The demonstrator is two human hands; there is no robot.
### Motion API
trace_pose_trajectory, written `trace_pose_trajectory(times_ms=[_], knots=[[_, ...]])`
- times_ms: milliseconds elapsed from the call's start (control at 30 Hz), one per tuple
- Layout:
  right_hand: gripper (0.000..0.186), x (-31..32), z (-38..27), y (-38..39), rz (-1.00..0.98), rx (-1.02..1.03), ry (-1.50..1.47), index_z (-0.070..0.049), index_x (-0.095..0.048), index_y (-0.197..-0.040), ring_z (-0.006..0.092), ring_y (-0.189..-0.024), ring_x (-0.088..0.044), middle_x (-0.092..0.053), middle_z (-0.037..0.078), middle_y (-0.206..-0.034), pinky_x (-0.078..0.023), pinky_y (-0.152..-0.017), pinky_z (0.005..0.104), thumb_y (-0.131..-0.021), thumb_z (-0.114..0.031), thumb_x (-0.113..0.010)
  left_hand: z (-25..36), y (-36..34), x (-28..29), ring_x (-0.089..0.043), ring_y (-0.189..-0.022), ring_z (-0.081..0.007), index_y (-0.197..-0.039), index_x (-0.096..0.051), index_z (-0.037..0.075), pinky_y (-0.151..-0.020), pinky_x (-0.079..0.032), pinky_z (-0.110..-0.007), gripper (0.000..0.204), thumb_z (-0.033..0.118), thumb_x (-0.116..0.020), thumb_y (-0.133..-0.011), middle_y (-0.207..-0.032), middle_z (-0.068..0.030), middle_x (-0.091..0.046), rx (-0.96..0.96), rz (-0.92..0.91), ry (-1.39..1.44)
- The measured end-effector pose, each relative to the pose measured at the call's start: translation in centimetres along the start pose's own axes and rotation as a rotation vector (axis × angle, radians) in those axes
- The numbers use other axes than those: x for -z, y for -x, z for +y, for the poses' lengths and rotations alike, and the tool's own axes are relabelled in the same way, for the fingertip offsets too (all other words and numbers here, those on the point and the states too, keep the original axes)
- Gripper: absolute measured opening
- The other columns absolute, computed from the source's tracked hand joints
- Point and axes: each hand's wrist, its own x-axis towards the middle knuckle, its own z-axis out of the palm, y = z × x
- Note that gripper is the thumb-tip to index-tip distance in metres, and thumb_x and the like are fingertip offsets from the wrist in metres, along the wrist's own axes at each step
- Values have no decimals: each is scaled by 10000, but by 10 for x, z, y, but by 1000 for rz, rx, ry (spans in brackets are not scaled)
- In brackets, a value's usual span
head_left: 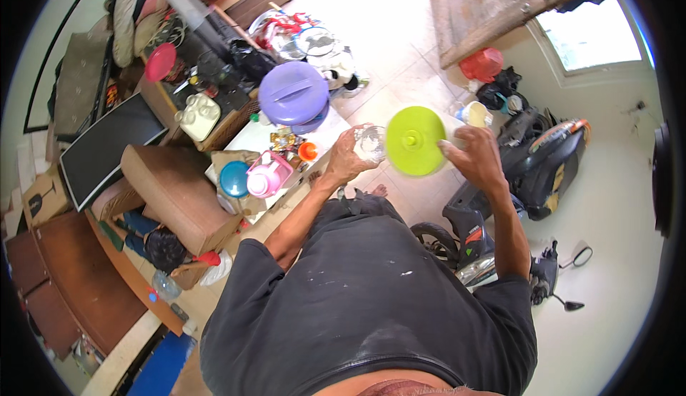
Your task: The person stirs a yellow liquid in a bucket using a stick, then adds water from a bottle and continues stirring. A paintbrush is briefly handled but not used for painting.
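Note:
My left hand (343,154) is closed around a clear drinking glass (370,143), held out in front of my body. Right beside the glass is a round lime-green lid (416,154) with a small knob at its centre. The thumb of my right hand (477,159) meets the lid's right rim, its other fingers curled; how they grip underneath is hidden. Just beyond that hand shows a cream-coloured tub (476,114); I cannot tell whether it is touched.
On the white table (246,139) at my left stand a purple lidded container (294,93), a pink jug (263,180), a blue lid (234,179) and an orange cup (307,151). A motorbike (544,171) is parked at right. Another person (166,247) sits low by the brown armchair (175,189).

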Motion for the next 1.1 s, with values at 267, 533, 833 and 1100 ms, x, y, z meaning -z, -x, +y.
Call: trace_pose_trajectory(times_ms=[267, 533, 833, 1100], knots=[[380, -52, 11, 0, -133, -382, -719, 37, -682, -747, 108, -571, -522, -578, 49, -599, -407, -570, 270, -847, -326, -641, 3, 20, 73, -631, -1070, -276, -1245, -575, 26, -956, -496, -365, 716, 183, -877, -614, -1168, -134, -648, 66, 198, 84], [308, -110, -51, -58, -128, -281, -1074, 22, -699, -770, 108, -611, -527, -608, 35, -674, -399, -589, 253, -861, -267, -648, 20, 66, 189, -620, -1107, -216, -1291, -495, 2, -961, -518, -340, 846, 142, -939, -585, -1230, -124, -606, 87, 583, -13], [365, -225, -193, -181, -405, 155, -862, 64, -678, -811, 260, -630, -582, -617, 174, -682, -465, -635, 403, -895, -283, -604, 32, 137, 283, -571, -1148, -228, -1254, -561, -8, -999, -480, -355, 653, 45, -834, -663, -1271, -114, -587, 121, 931, -285], [414, -422, -256, -197, -518, 96, -513, 78, -632, -746, 439, -734, -632, -609, 308, -766, -488, -726, 510, -862, -318, -603, 13, 196, 286, -554, -1194, -266, -1321, -494, -26, -1037, -466, -407, 747, 92, -838, -669, -1324, -164, -555, 255, 1113, -219]])
